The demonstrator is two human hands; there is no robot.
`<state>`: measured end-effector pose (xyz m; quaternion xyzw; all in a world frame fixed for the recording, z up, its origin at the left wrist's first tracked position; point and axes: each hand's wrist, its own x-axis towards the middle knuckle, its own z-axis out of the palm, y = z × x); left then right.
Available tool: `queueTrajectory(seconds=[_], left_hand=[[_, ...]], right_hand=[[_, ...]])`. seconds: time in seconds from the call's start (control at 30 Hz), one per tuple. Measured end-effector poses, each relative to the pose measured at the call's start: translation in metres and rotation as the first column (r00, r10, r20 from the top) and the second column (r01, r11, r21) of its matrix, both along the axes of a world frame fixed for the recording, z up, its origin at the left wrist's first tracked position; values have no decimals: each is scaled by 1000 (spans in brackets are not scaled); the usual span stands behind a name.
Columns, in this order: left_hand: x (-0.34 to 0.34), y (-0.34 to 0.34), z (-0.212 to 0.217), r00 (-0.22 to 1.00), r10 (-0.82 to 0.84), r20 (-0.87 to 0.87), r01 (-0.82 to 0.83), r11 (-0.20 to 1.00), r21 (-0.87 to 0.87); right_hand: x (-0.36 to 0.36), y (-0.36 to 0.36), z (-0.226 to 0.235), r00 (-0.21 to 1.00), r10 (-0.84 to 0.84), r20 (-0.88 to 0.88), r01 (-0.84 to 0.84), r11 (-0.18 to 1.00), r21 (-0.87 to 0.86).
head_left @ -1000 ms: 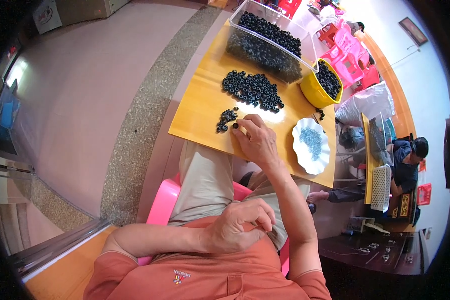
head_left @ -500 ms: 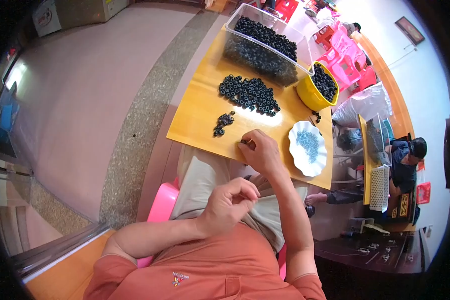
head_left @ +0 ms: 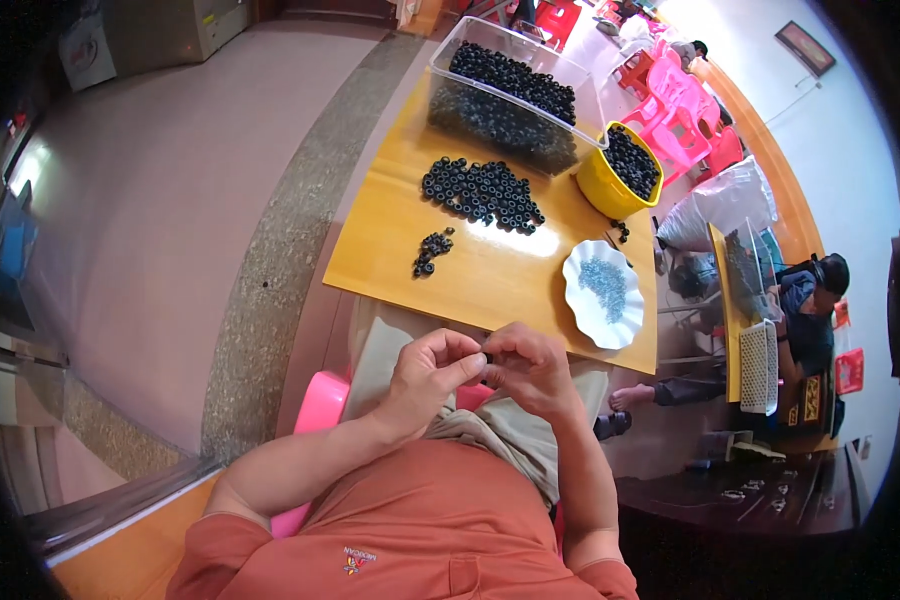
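Observation:
My left hand [head_left: 432, 378] and my right hand [head_left: 532, 372] meet fingertip to fingertip over my lap, just off the table's near edge. Both are closed in a pinch. A small black ring [head_left: 486, 359] shows between the fingertips, on the right hand's side. Anything small in the left fingers is hidden. On the table [head_left: 370, 262], a spread of black rings [head_left: 484, 194] lies beyond my hands, with a smaller cluster of black pieces [head_left: 432, 252] nearer on the left. A white scalloped dish [head_left: 624, 328] with small clear bluish pieces [head_left: 604, 287] stands to the right.
A clear plastic bin [head_left: 590, 105] full of black rings stands at the table's far side, beside a yellow tub [head_left: 602, 190] of more. At the right, another person [head_left: 808, 315] sits by a second table with a white basket [head_left: 760, 368]. Pink chairs [head_left: 682, 110] stand behind.
My right hand has left the tabletop with a black ring and come back over my lap. My left hand has moved up and forward to meet it. The view has shifted slightly.

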<state>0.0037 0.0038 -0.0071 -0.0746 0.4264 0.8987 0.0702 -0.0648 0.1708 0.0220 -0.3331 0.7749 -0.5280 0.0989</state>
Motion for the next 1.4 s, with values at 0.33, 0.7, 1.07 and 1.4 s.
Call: queueTrajectory(seconds=[0.33, 0.7, 1.07, 1.4], left_hand=[[0, -1, -4, 991, -125, 56, 114, 978, 175], [-2, -3, 3, 982, -169, 80, 146, 960, 239], [-3, -2, -1, 983, -169, 65, 147, 952, 267], [-2, 0, -2, 987, -126, 98, 98, 964, 249]], right_hand=[[9, 8, 2, 1000, 19, 21, -19, 999, 31], [8, 15, -15, 960, 139, 244, -59, 949, -309], [16, 13, -31, 964, -37, 264, 112, 955, -274], [27, 1, -35, 990, -136, -44, 120, 958, -261]])
